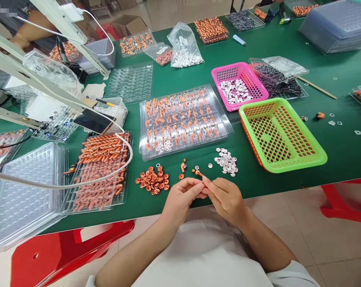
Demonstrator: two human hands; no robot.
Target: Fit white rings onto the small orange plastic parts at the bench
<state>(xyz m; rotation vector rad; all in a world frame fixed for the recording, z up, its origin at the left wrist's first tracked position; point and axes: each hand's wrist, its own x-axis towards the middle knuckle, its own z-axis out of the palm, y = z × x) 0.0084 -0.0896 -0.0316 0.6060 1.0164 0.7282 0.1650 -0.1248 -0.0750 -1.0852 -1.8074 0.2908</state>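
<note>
Green table (198, 71), left hand (180, 198) and right hand (225, 197) fingertips pinched together on small orange part (203, 184), orange rings (153, 180) at ten o'clock, white discs (226, 161) at one o'clock.

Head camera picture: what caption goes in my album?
Two hands, left hand and right hand, pinch a small orange plastic piece over the green table.

A small-parts assembly workshop: a green table (288, 52) carries clear plastic trays (183, 119) of orange components, mesh baskets (280, 135), bagged washers (185, 50), with another person's workstation opposite.
</note>
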